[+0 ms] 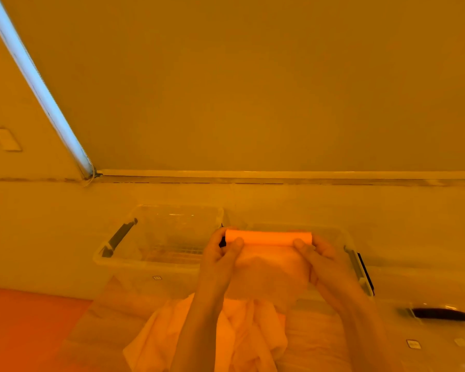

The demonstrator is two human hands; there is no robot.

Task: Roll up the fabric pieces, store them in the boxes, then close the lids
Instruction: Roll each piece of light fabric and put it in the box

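Observation:
Both hands hold a fabric piece (269,259) in the air, its top edge wound into a tight orange roll (269,237) and the rest hanging loose below. My left hand (223,251) grips the roll's left end and my right hand (314,251) grips its right end. Behind the hands stand two clear plastic boxes without lids: the left box (134,260) has a dark handle clip, and the right box (341,237) is mostly hidden by my hands. A heap of loose fabric (242,336) lies below my forearms.
A clear lid (438,315) with a dark handle lies at the lower right. The surface is pale, with an orange area (24,326) at the lower left. A wall with a ledge (279,174) runs behind the boxes.

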